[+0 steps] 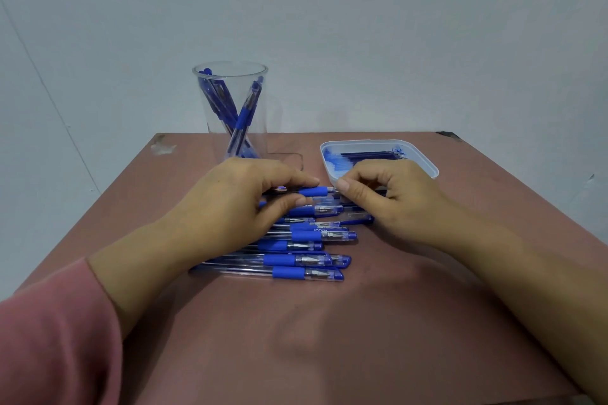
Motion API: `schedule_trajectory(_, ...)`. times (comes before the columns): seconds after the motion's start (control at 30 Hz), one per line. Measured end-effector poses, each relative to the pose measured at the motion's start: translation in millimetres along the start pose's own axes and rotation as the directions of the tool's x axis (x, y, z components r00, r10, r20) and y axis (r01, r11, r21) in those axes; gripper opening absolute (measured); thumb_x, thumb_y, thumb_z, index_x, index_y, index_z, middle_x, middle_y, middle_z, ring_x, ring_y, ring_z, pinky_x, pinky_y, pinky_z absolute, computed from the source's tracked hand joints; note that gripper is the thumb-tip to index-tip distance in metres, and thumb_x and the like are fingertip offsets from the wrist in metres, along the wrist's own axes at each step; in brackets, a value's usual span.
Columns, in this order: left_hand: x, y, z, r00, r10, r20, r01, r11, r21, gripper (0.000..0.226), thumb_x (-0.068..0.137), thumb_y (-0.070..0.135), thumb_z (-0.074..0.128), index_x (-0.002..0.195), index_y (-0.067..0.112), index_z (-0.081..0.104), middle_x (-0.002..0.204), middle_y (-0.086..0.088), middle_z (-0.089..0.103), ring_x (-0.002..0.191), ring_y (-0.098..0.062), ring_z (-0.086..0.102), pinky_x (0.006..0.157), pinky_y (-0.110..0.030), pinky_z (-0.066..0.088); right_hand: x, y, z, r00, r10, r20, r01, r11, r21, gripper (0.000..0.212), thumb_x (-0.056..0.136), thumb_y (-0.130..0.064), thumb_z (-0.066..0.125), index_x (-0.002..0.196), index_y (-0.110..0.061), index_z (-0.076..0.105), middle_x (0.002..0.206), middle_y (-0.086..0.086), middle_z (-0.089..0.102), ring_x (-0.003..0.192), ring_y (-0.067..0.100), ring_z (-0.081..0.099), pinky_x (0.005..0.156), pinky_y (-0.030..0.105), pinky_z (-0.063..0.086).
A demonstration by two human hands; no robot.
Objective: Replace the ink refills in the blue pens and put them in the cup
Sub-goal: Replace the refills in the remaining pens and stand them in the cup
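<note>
- A plain indoor work corner, set up like a simple desk station.
- A reddish-brown flat-topped table [378, 322], chipped at its far corners, stands against a plain pale grey wall [394, 26].
- At the table's far left is a tall clear plastic cup [256, 135]. At its far right is a white rectangular plastic tray [426, 163] of ink refills.
- Blue pens with clear barrels [306, 260] lie in a row at the table's middle.

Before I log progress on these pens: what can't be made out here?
Head view:
- Tip of held pen: covered by right hand.
- The pile of pens: far ones under left hand; count unsure.
- The refills in tray: blurred, partly behind right hand.
- Count in cup: pens overlap.
</note>
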State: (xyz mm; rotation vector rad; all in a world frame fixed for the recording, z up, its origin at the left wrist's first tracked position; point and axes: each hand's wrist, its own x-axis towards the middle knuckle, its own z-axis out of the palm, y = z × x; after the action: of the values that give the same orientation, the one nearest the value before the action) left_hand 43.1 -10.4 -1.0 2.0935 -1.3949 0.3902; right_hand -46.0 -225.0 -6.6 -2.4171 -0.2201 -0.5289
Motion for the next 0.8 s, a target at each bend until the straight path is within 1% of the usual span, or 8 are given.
schedule_trajectory(0.1,0.1,-1.2,-0.5,1.000,-0.015,0.003,0.015,1.000,0.008,0.030,0.086,0.047,0.054,0.112,0.041,0.068,0.083,0.031,0.061,0.084,0.006,0.060,0.073,-0.014,0.048,0.4,-1.1,0.4,1.000,0.014,-0.017,-0.013,0.998,0.065,0.002,0.086,-0.027,0.068,0.085,-0.029,0.068,0.080,-0.009,0.070,0.076,0.007,0.065,0.074,0.024,0.053)
schedule_trajectory(0.17,0.5,-1.3,-0.4,1.000,-0.018,0.004,0.018,1.000,0.017,0.028,0.087,0.043,0.058,0.112,0.040,0.068,0.083,0.031,0.062,0.084,0.005,0.060,0.072,-0.014,0.047,-0.3,-4.0,0.7,0.999,0.031,-0.022,-0.028,0.992,0.125,0.008,0.082,-0.033,0.070,0.089,-0.030,0.068,0.082,-0.007,0.070,0.076,0.006,0.064,0.073,0.019,0.052)
schedule_trajectory(0.3,0.7,-1.0,-0.3,1.000,-0.015,-0.010,0.015,1.000,0.005,0.032,0.085,0.045,0.057,0.113,0.038,0.068,0.083,0.035,0.059,0.084,0.004,0.061,0.071,-0.010,0.046,-0.7,-6.4,-0.4,0.995,0.101,-0.002,-0.100,0.985,0.141,0.032,0.082,-0.052,0.054,0.092,-0.027,0.071,0.081,-0.006,0.071,0.077,0.013,0.066,0.075,0.031,0.055)
schedule_trajectory(0.37,0.6,-0.8,-0.2,1.000,-0.012,0.001,0.012,1.000,0.024,0.030,0.086,0.042,0.059,0.114,0.038,0.068,0.082,0.036,0.057,0.084,0.005,0.060,0.071,-0.008,0.045,0.4,-3.9,0.2,0.996,0.092,0.003,-0.092,0.992,0.087,0.020,0.088,-0.042,0.059,0.084,-0.026,0.071,0.077,-0.005,0.071,0.073,0.014,0.065,0.072,0.033,0.054)
schedule_trajectory(0.43,0.5,-1.3,0.0,1.000,-0.015,-0.001,0.015,0.999,0.030,0.029,0.086,0.039,0.061,0.113,0.037,0.069,0.081,0.038,0.055,0.084,0.005,0.059,0.072,-0.009,0.045,1.8,-0.8,1.2,0.996,0.088,-0.014,-0.086,0.992,0.093,0.006,0.087,-0.029,0.067,0.082,-0.031,0.069,0.078,-0.005,0.071,0.073,0.012,0.064,0.070,0.027,0.053)
schedule_trajectory(0.57,1.1,-6.1,-0.4,0.998,-0.054,-0.028,0.055,0.998,0.036,0.029,0.086,0.032,0.065,0.115,0.035,0.069,0.086,0.044,0.050,0.086,0.016,0.056,0.075,-0.002,0.042,3.0,2.1,-4.6,0.992,0.094,-0.081,-0.083,0.988,0.128,0.020,0.084,-0.016,0.072,0.082,-0.035,0.065,0.078,-0.007,0.067,0.070,0.004,0.057,0.068,0.013,0.046)
schedule_trajectory(0.63,2.0,-9.1,-1.7,0.996,-0.078,-0.037,0.079,0.996,0.042,0.030,0.086,0.032,0.065,0.115,0.036,0.068,0.087,0.046,0.047,0.085,0.021,0.053,0.074,0.003,0.038,2.8,8.3,-11.8,0.991,0.100,-0.085,-0.100,0.995,0.012,0.025,0.087,-0.015,0.069,0.082,-0.038,0.062,0.082,-0.011,0.065,0.073,0.001,0.056,0.069,0.010,0.042)
schedule_trajectory(0.8,2.1,-8.9,-3.2,0.995,-0.097,-0.021,0.098,0.994,0.050,0.030,0.085,0.034,0.065,0.115,0.038,0.068,0.086,0.042,0.050,0.085,0.018,0.055,0.071,0.000,0.040,3.2,18.5,-22.7,0.981,0.131,0.142,-0.082,0.947,-0.311,0.027,0.091,-0.016,0.062,0.087,-0.043,0.061,0.088,-0.023,0.058,0.087,-0.006,0.054,0.078,0.016,0.041)
